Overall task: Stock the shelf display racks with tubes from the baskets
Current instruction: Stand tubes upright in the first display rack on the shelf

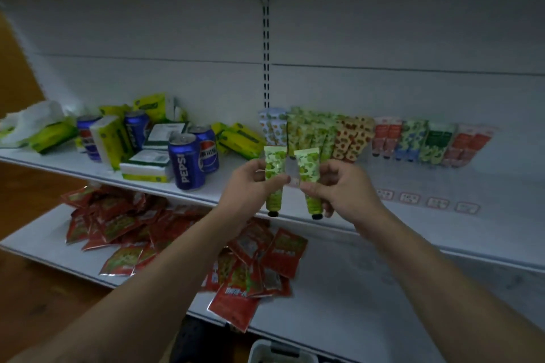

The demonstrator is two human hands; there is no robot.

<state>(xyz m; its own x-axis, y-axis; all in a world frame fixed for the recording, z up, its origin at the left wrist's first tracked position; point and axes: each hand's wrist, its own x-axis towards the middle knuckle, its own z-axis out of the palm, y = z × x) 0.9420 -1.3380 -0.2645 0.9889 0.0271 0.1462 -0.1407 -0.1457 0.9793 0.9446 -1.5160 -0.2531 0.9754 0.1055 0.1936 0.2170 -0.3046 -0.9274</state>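
Note:
My left hand [250, 183] grips a green patterned tube [275, 166], cap pointing down. My right hand [339, 186] pinches a second green tube [308, 166] of the same kind, also cap down. Both tubes are held side by side in front of the middle shelf's edge [413, 233]. Behind them, a clear display rack [383, 168] holds rows of upright tubes [354, 135] in green, orange, pink, blue and dark green patterns. The white rim of a basket [274, 348] shows at the bottom; its contents are hidden.
Pepsi cans [185, 166] and tissue packs [112, 138] crowd the left half of the middle shelf. Red snack sachets [132, 227] lie piled on the lower shelf. Price tags [436, 202] line the rack's front.

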